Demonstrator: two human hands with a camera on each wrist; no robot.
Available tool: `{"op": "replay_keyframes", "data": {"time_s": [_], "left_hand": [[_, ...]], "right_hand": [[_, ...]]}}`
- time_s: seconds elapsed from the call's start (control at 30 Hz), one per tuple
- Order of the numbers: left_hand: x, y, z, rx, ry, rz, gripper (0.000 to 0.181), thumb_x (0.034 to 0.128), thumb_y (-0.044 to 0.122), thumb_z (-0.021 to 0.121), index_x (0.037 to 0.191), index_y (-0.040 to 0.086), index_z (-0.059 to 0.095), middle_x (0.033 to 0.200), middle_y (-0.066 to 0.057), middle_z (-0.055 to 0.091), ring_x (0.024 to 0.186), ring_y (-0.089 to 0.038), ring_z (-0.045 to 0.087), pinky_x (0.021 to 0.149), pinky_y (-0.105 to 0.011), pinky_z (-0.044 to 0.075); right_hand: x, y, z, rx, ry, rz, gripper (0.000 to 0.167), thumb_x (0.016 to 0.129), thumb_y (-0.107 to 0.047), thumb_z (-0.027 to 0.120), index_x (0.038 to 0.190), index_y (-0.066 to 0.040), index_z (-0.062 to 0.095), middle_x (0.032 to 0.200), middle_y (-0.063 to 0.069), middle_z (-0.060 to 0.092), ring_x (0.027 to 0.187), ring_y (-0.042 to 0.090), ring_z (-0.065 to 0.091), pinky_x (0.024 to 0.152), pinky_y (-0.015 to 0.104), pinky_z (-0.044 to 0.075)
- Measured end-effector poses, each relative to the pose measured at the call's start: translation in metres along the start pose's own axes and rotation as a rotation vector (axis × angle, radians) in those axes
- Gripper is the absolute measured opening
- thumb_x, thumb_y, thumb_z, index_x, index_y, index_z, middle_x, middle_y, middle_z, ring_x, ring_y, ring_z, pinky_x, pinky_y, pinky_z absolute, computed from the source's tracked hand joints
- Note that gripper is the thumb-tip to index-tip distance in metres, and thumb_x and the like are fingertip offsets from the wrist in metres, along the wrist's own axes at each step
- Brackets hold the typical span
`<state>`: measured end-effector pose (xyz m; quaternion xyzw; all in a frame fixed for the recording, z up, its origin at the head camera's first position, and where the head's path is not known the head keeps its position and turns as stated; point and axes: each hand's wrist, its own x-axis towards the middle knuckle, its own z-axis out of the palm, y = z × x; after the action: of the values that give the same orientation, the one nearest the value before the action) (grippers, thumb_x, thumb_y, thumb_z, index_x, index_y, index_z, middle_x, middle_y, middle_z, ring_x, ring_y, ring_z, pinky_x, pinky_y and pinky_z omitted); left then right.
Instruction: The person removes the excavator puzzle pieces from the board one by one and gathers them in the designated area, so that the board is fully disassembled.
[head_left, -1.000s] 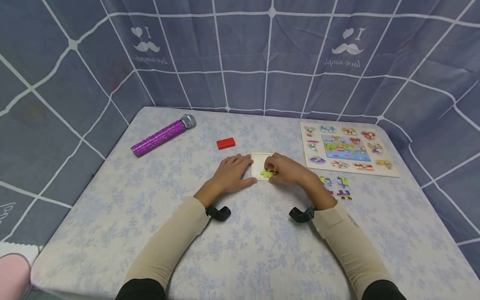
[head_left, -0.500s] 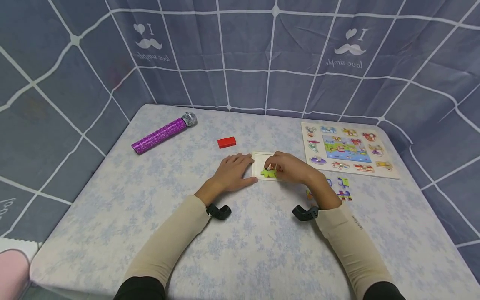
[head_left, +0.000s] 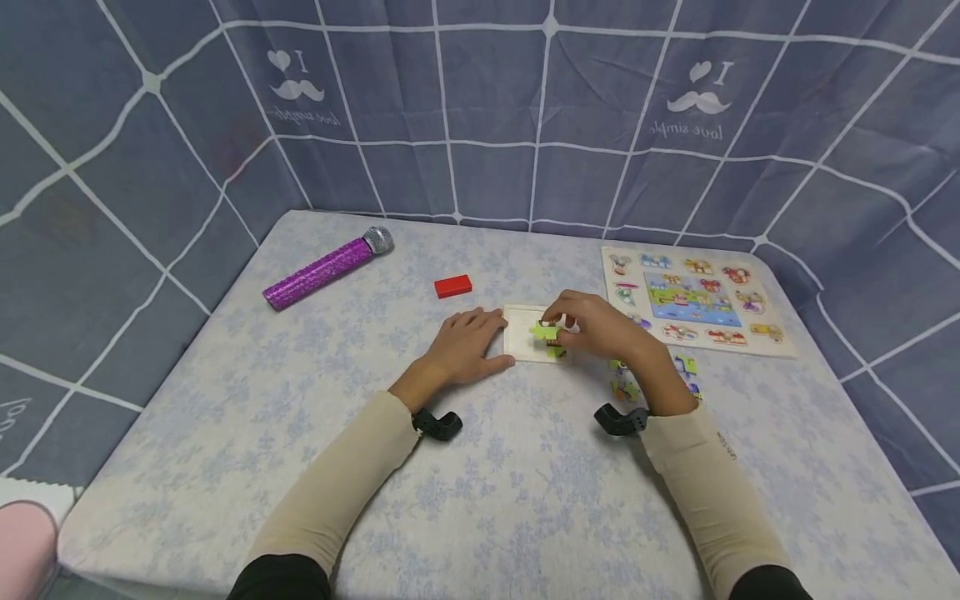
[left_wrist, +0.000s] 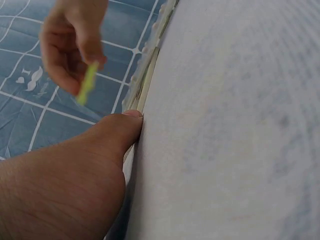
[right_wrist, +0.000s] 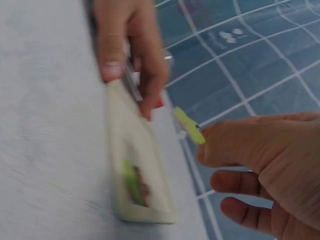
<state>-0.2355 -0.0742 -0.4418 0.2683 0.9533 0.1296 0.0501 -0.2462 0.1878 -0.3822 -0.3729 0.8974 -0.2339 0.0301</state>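
My left hand [head_left: 468, 346] rests on the table with its fingers extended, thumb and fingertips touching the left edge of a small pale wooden puzzle tray [head_left: 517, 342]. Between thumb and forefinger, my right hand [head_left: 596, 329] pinches a yellow-green puzzle piece [head_left: 543, 332] just above the tray. That piece [right_wrist: 189, 125] is seen edge-on and clear of the tray in the right wrist view. A second puzzle piece [right_wrist: 134, 185], green and brown, lies inside the tray at its near right corner. The right wrist view is blurred there.
Several loose puzzle pieces [head_left: 624, 385] lie right of the tray, partly hidden by my right forearm. Behind them is a large picture puzzle board [head_left: 750, 340]. A red block [head_left: 453, 287] and a purple glittery microphone [head_left: 322, 271] lie farther back on the left.
My right hand has lifted the yellow-green piece up from the tray and shifted slightly right and away. A piece under it now shows in the tray. The left hand stays put.
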Motion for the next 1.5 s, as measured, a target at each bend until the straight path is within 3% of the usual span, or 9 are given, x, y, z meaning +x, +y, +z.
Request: {"op": "replay_keyframes", "data": {"time_s": [0.17,0.3,0.5,0.63,0.83,1.07,1.3,1.5], "left_hand": [[-0.001,0.002,0.005,-0.014,-0.006,0.008,0.071,0.0987,0.059,0.055,0.154,0.016,0.041,0.164,-0.005,0.029,0.149,-0.031,0.024,0.117,-0.053,0.02],[-0.002,0.001,0.005,-0.012,0.001,0.011,0.071,0.0984,0.058,0.055,0.153,0.015,0.041,0.164,-0.006,0.03,0.149,-0.031,0.025,0.117,-0.054,0.021],[0.001,-0.002,0.004,-0.009,0.016,0.021,0.07,0.098,0.059,0.056,0.152,0.016,0.042,0.163,-0.006,0.031,0.148,-0.03,0.025,0.117,-0.053,0.02],[0.001,-0.003,0.002,-0.017,0.002,0.022,0.071,0.0983,0.059,0.055,0.153,0.016,0.041,0.163,-0.005,0.03,0.149,-0.03,0.024,0.117,-0.053,0.019],[0.002,-0.004,0.003,-0.006,0.0,0.015,0.071,0.0981,0.06,0.054,0.152,0.017,0.041,0.163,-0.004,0.03,0.149,-0.03,0.025,0.117,-0.053,0.02],[0.002,-0.003,0.003,-0.004,-0.001,0.016,0.071,0.0982,0.06,0.054,0.153,0.016,0.041,0.164,-0.005,0.03,0.149,-0.03,0.024,0.117,-0.053,0.02],[0.001,-0.002,0.001,-0.009,-0.004,0.017,0.071,0.0982,0.059,0.055,0.153,0.016,0.041,0.163,-0.006,0.03,0.149,-0.031,0.025,0.117,-0.054,0.02],[0.001,-0.002,0.002,-0.013,-0.004,0.022,0.071,0.0981,0.059,0.055,0.152,0.016,0.041,0.163,-0.006,0.03,0.148,-0.031,0.025,0.116,-0.054,0.02]], "right_hand": [[-0.04,0.003,-0.029,0.019,0.07,-0.016,0.026,0.093,0.002,0.067,0.118,-0.004,0.07,0.11,0.007,0.066,0.09,0.022,0.06,0.072,0.043,0.051],[-0.09,0.005,-0.04,0.02,0.086,0.076,0.023,0.092,0.001,0.072,0.112,-0.01,0.069,0.106,-0.001,0.066,0.088,0.016,0.059,0.07,0.04,0.051],[-0.162,0.014,-0.027,0.105,0.052,0.16,0.026,0.087,0.004,0.075,0.102,-0.017,0.071,0.098,-0.009,0.066,0.082,0.009,0.06,0.069,0.031,0.052],[-0.189,0.021,-0.017,0.2,0.032,0.196,0.026,0.087,0.004,0.076,0.101,-0.017,0.071,0.099,-0.006,0.068,0.082,0.008,0.061,0.071,0.028,0.052],[-0.201,0.03,-0.004,0.328,0.029,0.243,0.021,0.087,0.005,0.075,0.101,-0.01,0.072,0.095,0.002,0.067,0.076,0.012,0.06,0.064,0.025,0.05],[-0.198,0.035,0.004,0.31,0.067,0.191,0.023,0.086,0.01,0.073,0.097,-0.01,0.072,0.09,0.003,0.066,0.071,0.012,0.054,0.06,0.025,0.047],[-0.199,0.035,0.005,0.352,0.047,0.246,0.017,0.088,0.007,0.073,0.097,-0.008,0.072,0.091,0.001,0.067,0.075,0.01,0.058,0.063,0.025,0.05],[-0.199,0.033,-0.003,0.329,0.021,0.277,0.016,0.089,0.003,0.074,0.099,-0.009,0.071,0.091,0.001,0.067,0.077,0.011,0.059,0.066,0.026,0.051]]}}
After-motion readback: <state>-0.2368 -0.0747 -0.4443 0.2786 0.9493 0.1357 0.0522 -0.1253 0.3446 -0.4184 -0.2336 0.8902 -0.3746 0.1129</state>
